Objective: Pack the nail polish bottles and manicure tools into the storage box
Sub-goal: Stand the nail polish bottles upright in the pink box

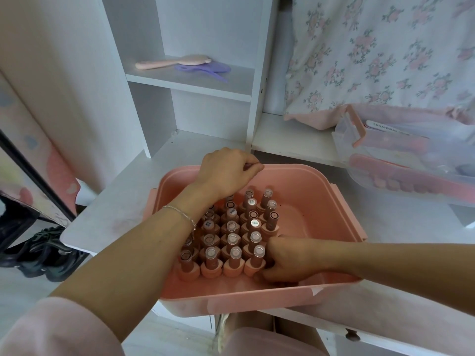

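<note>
The pink storage box (308,181) is sitting at the table's near edge, overhanging it slightly. Nail polish bottles (231,237) are standing upright in tight rows across its left half, with the right half bare. The left hand (226,173) is gripping the box's far rim with curled fingers. The right hand (290,260) is reaching inside, fingers curled at the near-right bottle (258,260), seemingly pinching it. A careless nudge there could be toppling neighbours domino-fashion. At the table's right edge, a clear lidded container (359,142) is holding nail files and other tools, not yet packed.
</note>
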